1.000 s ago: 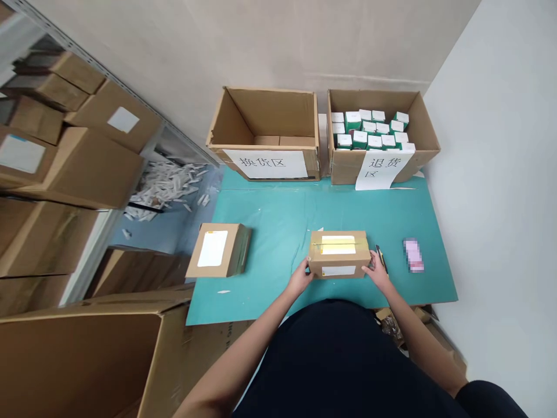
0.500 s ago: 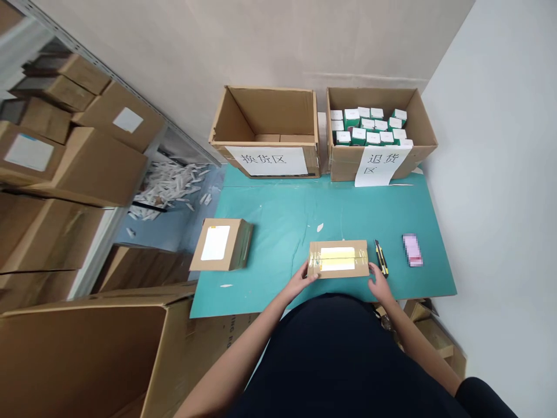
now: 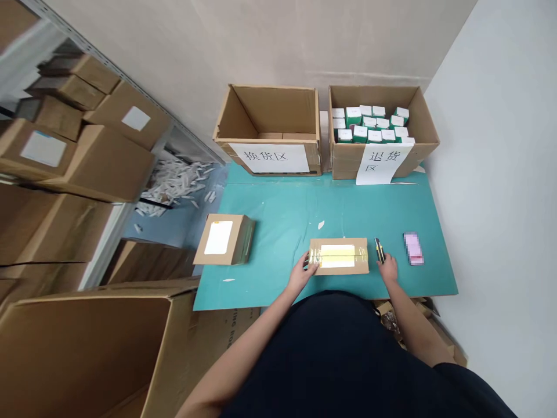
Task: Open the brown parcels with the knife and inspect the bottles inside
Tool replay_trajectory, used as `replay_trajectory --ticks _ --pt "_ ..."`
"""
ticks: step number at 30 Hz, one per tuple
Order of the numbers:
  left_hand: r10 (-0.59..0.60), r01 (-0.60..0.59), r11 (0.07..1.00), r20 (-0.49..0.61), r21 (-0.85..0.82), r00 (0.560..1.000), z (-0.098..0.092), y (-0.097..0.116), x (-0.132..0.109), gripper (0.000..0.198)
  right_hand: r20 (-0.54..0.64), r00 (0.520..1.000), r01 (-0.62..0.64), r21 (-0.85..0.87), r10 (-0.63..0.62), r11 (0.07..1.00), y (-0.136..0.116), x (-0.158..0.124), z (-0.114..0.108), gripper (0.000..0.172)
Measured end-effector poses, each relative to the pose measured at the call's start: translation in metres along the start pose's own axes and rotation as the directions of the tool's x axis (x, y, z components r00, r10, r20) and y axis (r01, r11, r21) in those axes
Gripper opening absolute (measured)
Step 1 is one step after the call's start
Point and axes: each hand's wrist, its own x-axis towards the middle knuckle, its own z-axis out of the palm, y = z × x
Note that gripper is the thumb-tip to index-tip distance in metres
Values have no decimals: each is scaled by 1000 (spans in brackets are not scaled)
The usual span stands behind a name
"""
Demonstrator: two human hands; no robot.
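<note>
A small taped cardboard box [image 3: 339,270] with a white and yellow label lies near the front of the green table. My left hand [image 3: 301,271] grips its left end, thumb over the near corner and fingers along the side. To the right of the box is a black-and-yellow utility knife [image 3: 379,249], lying roughly upright in view. My right hand [image 3: 388,269] has its fingers closed around the knife's near end; the far end sticks out beyond them. Whether the blade is extended is too small to tell.
At the back stand two open cartons with paper signs, the left carton [image 3: 274,113] and the right carton [image 3: 429,125], which holds several green-and-white boxes. A labelled box [image 3: 232,232] sits at the table's left edge. A phone [image 3: 413,248] lies right. A large open carton [image 3: 178,348] is lower left.
My right hand has left the box's right end, moved right and closed on the utility knife. My left hand stays at the box's left end. The view has shifted slightly.
</note>
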Motion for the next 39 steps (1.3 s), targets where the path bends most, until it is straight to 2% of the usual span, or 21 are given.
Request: replay_trajectory --ticks 3,7,12,14,15,17,20,23,25,27,31,34,39 --pt "1 -1 1000 -25 17 1000 1 0 -2 69 20 999 -43 31 43 999 -5 3 2 45" --pt "8 -8 1000 -24 7 1000 1 0 -3 65 119 992 -62 113 48 992 -18 2 -7 45" --pt "16 -17 999 -19 -48 1000 4 3 -3 63 163 980 68 272 -116 960 -52 -19 -44 61" --pt "15 -17 998 -19 -69 1000 5 4 -4 61 188 960 165 216 -207 962 -73 -32 -61 64" --pt "11 -12 997 -20 -76 1000 6 5 -4 60 221 936 236 177 -273 955 -85 -39 -68 62" --pt "-3 1 996 -18 -90 1000 7 5 -4 57 301 846 422 125 -440 898 -109 -51 -77 57" --pt "-11 10 994 -5 -113 1000 9 5 -5 55 479 648 663 28 -592 748 -140 -64 -77 52" --pt "-14 14 990 -2 -142 1000 11 4 -7 53 663 473 821 -94 -580 563 -161 -69 -65 54" --pt "-22 22 988 -1 -155 1000 12 3 -9 52 736 402 881 -150 -544 449 -171 -68 -55 56" --pt "-32 31 988 -1 -151 1000 14 1 -9 50 771 358 915 -176 -526 364 -177 -67 -45 57" --pt "-46 45 988 -4 -145 999 16 -4 -9 45 804 296 949 -186 -515 255 -186 -64 -32 59" --pt "-37 37 985 -1 -166 999 18 -8 -7 44 828 285 956 -214 -482 199 -190 -63 -27 59" --pt "-8 6 988 -11 -155 1000 21 -11 -7 44 839 297 954 -247 -456 168 -196 -66 -27 63"
